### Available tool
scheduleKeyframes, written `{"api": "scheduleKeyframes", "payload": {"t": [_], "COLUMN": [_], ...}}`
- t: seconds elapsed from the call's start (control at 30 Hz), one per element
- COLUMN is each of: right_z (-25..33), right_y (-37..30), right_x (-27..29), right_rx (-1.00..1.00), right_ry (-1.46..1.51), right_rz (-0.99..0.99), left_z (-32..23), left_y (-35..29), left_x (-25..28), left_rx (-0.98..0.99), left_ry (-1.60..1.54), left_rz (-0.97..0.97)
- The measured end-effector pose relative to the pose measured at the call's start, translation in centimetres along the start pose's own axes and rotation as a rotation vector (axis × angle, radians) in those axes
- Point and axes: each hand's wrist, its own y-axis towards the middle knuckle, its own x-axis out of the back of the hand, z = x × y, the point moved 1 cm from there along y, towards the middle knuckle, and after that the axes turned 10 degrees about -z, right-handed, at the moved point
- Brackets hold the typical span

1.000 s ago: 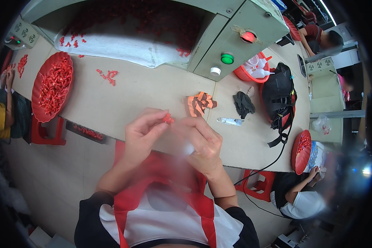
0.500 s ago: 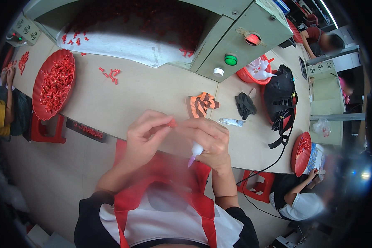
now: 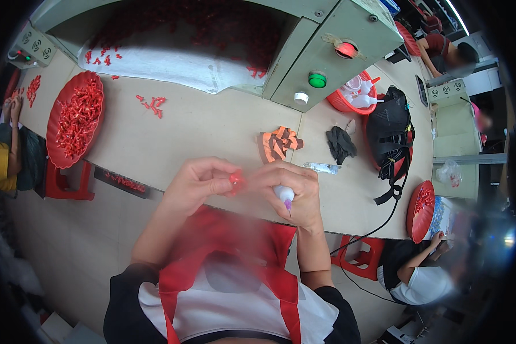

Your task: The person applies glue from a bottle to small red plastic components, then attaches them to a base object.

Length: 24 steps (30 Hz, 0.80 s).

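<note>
In front of my chest, my left hand [image 3: 203, 182] is closed, pinching a small red plastic piece [image 3: 236, 179] between thumb and fingertips. My right hand [image 3: 298, 192] is wrapped round a white squeeze bottle [image 3: 284, 194] whose thin purple tip points down. Its index finger stretches toward the red piece; a blur hides whether it touches. Both hands are over the table's near edge. Just beyond them lie an orange-and-brown striped cloth [image 3: 280, 143] and a small flat silvery packet [image 3: 322, 168]. Several loose red pieces [image 3: 153, 105] lie on the table to the left.
A red scalloped tray [image 3: 50, 135] heaped with red pieces stands left. A green-grey machine [image 3: 332, 63] with an open bay spans the far side. At right are a red basket [image 3: 341, 102] of white bottles, a dark cloth [image 3: 340, 144], a black bag [image 3: 387, 135] and a cable. Other people sit either side.
The bottle has turned in my right hand, its tip shifting right and up. In my left fingers the red piece shows more and sits slightly lower.
</note>
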Motion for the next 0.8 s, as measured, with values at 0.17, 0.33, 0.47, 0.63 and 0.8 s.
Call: {"api": "scheduleKeyframes", "payload": {"t": [0.17,0.33,0.47,0.63,0.8], "right_z": [-0.9,-1.2,-1.1,-1.4,-1.4], "right_y": [0.7,1.2,1.3,1.4,1.6], "right_x": [0.4,0.4,0.1,0.1,0.1], "right_rx": [-0.121,-0.255,-0.330,-0.344,-0.391], "right_ry": [0.124,0.182,0.220,0.221,0.262], "right_rz": [0.072,0.122,0.094,0.086,0.098], "left_z": [0.4,0.4,0.7,0.8,1.0], "left_y": [0.9,1.2,1.3,1.7,2.2], "left_x": [0.7,0.8,1.0,1.4,1.2], "left_rx": [0.164,0.162,0.128,0.185,0.304], "left_ry": [-0.077,-0.101,-0.123,-0.110,-0.281], "left_rz": [0.088,0.088,0.085,0.110,0.159]}}
